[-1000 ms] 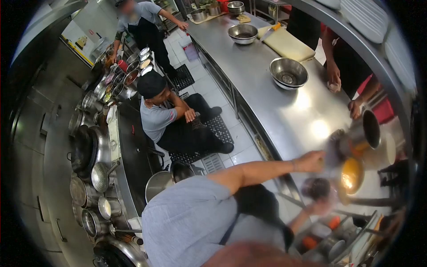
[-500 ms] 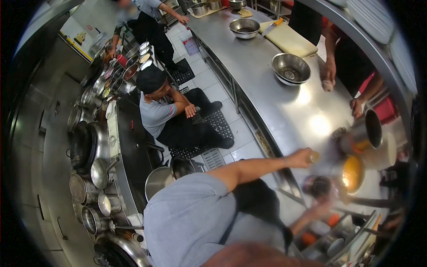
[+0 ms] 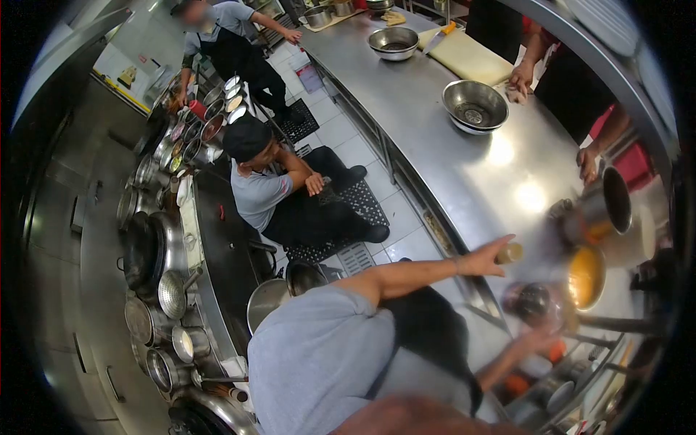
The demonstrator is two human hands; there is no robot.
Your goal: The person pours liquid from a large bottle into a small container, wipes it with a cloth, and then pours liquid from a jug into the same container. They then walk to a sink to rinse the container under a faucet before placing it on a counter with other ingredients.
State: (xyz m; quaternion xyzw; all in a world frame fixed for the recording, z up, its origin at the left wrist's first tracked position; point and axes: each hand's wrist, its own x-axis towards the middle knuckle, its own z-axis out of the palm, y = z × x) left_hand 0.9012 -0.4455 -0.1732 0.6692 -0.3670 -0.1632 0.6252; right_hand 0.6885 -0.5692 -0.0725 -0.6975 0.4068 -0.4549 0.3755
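Note:
My left hand (image 3: 484, 257) reaches out over the steel counter (image 3: 449, 145) and holds a small yellowish container (image 3: 510, 253) at its fingertips, with the upper fingers stretched out. My right hand (image 3: 540, 338) is lower, blurred, just below a dark round bowl (image 3: 531, 300); its grip is unclear. A pan of orange sauce (image 3: 586, 275) and a tilted steel pot (image 3: 605, 203) sit just beyond both hands.
A seated person in a black cap (image 3: 275, 185) sits on floor mats between the counter and the stove line of woks and pots (image 3: 156, 254). Another person's hands (image 3: 589, 163) rest across the counter. Steel bowls (image 3: 475, 105) and a cutting board (image 3: 467, 61) lie farther along.
My left hand has drawn back from the pot towards me with the small container, and its fingers have spread. The person across the counter moved a hand away towards the cutting board.

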